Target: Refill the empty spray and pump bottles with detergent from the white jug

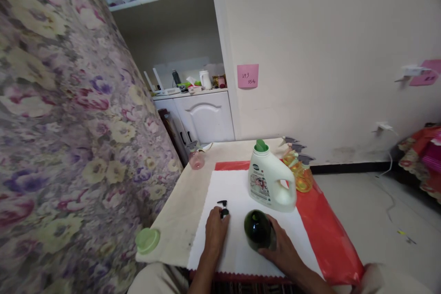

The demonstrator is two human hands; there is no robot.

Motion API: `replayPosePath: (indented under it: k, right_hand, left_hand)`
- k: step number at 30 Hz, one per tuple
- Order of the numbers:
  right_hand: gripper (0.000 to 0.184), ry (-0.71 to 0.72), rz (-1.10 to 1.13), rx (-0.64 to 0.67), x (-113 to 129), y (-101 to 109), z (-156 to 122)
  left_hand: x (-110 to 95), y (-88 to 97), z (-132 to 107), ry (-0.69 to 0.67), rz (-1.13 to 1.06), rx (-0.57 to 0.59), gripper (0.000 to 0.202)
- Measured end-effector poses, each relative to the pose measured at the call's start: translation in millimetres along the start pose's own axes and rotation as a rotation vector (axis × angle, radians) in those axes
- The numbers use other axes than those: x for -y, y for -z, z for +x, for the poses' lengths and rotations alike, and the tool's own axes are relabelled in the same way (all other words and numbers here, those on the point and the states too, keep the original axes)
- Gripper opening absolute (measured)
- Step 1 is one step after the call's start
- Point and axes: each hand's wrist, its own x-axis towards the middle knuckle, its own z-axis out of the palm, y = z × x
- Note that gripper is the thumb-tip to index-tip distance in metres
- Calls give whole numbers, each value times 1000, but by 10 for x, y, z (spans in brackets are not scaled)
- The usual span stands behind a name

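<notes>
My left hand (217,229) is closed on a black pump dispenser top (223,203), its nozzle sticking up past the fingers. To the right, my right hand (280,248) wraps round the side of a dark green, glossy, rounded bottle (257,227). Just beyond the bottle stands a pale green detergent jug (267,179) with a handle and a label. The jug's cap is off and a green pour spout (261,146) shows in its neck. A light green cap (147,240) lies at the table's left edge.
A white sheet (223,183) and red covering (320,225) lie over the cream-covered table (175,220). Several yellow spray bottles (303,179) stand at the back right, and a pink spray bottle (196,160) at the back left. A floral curtain (86,147) hangs close on the left.
</notes>
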Motion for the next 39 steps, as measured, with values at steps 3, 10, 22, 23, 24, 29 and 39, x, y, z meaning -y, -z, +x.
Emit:
replayPosePath:
  k: [3, 10, 22, 23, 24, 29, 39]
  right_hand:
    - [87, 37, 40, 30, 18, 9, 4]
    - [94, -27, 37, 31, -50, -47, 9]
    - [79, 103, 123, -7, 70, 142, -101]
    - [71, 122, 123, -27, 89, 179, -118]
    - [63, 135, 119, -53, 111, 222, -127]
    - [37, 101, 144, -308, 251, 588, 11]
    - [49, 12, 204, -496, 278, 1100, 760]
  left_hand:
    - [24, -52, -29, -21, -42, -25, 11]
    - [154, -35, -115, -112, -141, -44, 27]
    - [254, -16, -162, -127, -306, -79, 31]
    - [263, -15, -162, -122, -318, -82, 31]
    - [273, -14, -161, -117, -329, -85, 31]
    - [318, -29, -146, -100, -382, -88, 31]
    - [359, -33, -121, -70, -435, -79, 33]
